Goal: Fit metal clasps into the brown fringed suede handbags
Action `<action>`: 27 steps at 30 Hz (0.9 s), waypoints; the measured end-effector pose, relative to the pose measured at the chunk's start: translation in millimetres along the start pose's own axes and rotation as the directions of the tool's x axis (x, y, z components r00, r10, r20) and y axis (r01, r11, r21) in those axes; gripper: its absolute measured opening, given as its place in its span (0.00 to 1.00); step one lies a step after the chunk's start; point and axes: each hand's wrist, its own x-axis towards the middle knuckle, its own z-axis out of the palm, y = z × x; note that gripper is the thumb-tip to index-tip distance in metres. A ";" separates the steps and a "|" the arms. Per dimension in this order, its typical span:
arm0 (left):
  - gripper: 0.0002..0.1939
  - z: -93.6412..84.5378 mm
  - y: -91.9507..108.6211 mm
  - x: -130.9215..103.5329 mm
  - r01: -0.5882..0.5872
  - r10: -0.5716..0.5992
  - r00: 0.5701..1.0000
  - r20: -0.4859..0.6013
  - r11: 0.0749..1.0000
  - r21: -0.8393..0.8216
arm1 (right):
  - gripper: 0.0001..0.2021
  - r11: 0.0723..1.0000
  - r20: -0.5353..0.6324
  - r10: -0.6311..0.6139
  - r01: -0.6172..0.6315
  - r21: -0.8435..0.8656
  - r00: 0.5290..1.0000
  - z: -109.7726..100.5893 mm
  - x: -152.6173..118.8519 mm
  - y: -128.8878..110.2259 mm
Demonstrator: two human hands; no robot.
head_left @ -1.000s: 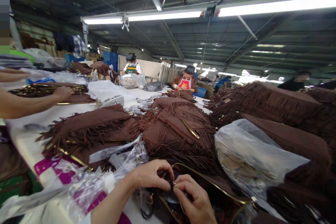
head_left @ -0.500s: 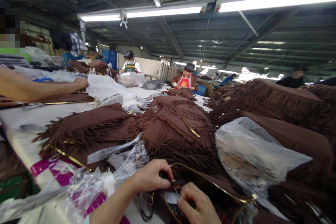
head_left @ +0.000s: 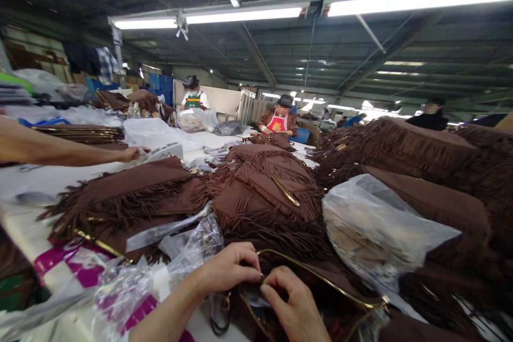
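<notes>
At the bottom centre my left hand [head_left: 228, 270] and my right hand [head_left: 290, 304] meet fingertip to fingertip over a dark brown fringed bag [head_left: 340, 304]. Both pinch a small part of the bag near its gold chain strap [head_left: 320, 278]; the part itself is hidden under my fingers. A crumpled clear plastic bag [head_left: 188, 256] lies just left of my left wrist.
More brown fringed bags [head_left: 256, 192] are heaped across the white table [head_left: 60, 176]. A clear plastic bag with stuffing [head_left: 372, 230] lies on the right. A co-worker's arm [head_left: 60, 149] reaches in from the left. Other people work at the far end.
My right hand has moved back up so its fingers touch my left hand's again. The co-worker's hand at left has slid down and rightward. The view has tilted slightly.
</notes>
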 end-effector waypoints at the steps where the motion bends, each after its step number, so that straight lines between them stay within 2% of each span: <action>1: 0.05 -0.3 3.6 -0.9 -0.006 0.006 1.000 -0.010 1.000 0.004 | 0.07 0.997 -0.014 0.026 -0.025 0.072 1.000 -4.4 -1.1 -1.3; 3: 0.07 -1.0 14.2 -4.1 -0.074 0.081 0.994 -0.071 0.993 0.095 | 0.11 0.946 0.025 0.139 -0.141 0.291 0.990 -15.7 -3.0 -4.7; 4: 0.08 -1.1 20.4 -6.2 -0.128 0.150 0.982 -0.113 0.976 0.177 | 0.14 0.885 0.078 0.197 -0.212 0.414 0.977 -21.9 -3.8 -6.6; 6: 0.11 -0.1 32.3 -10.4 -0.227 0.304 0.930 -0.205 0.917 0.329 | 0.19 0.723 0.195 0.267 -0.329 0.607 0.944 -32.7 -4.7 -10.6; 8: 0.14 3.0 39.9 -13.5 -0.279 0.393 0.875 -0.283 0.886 0.369 | 0.21 0.577 0.256 0.277 -0.373 0.726 0.926 -39.0 -4.6 -14.1; 9: 0.15 5.2 41.3 -14.3 -0.284 0.389 0.867 -0.312 0.900 0.331 | 0.22 0.520 0.270 0.270 -0.375 0.767 0.924 -40.2 -4.4 -15.6; 10: 0.15 7.7 41.1 -14.7 -0.273 0.348 0.881 -0.321 0.928 0.255 | 0.22 0.469 0.289 0.256 -0.379 0.798 0.923 -40.3 -4.2 -16.8; 12: 0.15 13.0 37.4 -14.2 -0.180 0.177 0.955 -0.239 0.984 0.010 | 0.21 0.390 0.335 0.197 -0.387 0.836 0.921 -38.6 -4.0 -18.7; 13: 0.15 15.5 34.7 -13.6 -0.094 0.073 0.986 -0.152 0.986 -0.138 | 0.20 0.372 0.352 0.162 -0.388 0.843 0.922 -37.6 -4.2 -19.1; 14: 0.15 17.8 32.1 -12.8 0.002 -0.015 0.999 -0.048 0.963 -0.269 | 0.18 0.369 0.358 0.129 -0.380 0.848 0.925 -36.7 -4.6 -19.1; 16: 0.15 21.5 28.9 -11.3 0.151 -0.110 0.987 0.119 0.889 -0.432 | 0.15 0.386 0.331 0.072 -0.333 0.860 0.941 -36.1 -5.4 -18.1; 17: 0.15 23.0 28.7 -10.7 0.192 -0.130 0.978 0.161 0.862 -0.469 | 0.14 0.394 0.304 0.048 -0.297 0.870 0.952 -36.3 -5.6 -17.3; 21: 0.13 26.9 35.1 -10.4 0.211 -0.142 0.974 0.176 0.854 -0.475 | 0.09 0.345 0.170 -0.024 -0.151 0.926 0.985 -38.3 -4.6 -16.6; 24: 0.10 28.9 40.7 -11.6 0.189 -0.112 0.975 0.193 0.876 -0.443 | 0.10 0.374 0.158 -0.024 -0.138 0.917 0.987 -36.7 -4.0 -24.0; 27: 0.10 31.2 41.2 -11.9 0.216 -0.137 0.970 0.203 0.868 -0.447 | 0.11 0.392 0.151 -0.016 -0.132 0.911 0.988 -33.1 -5.2 -35.3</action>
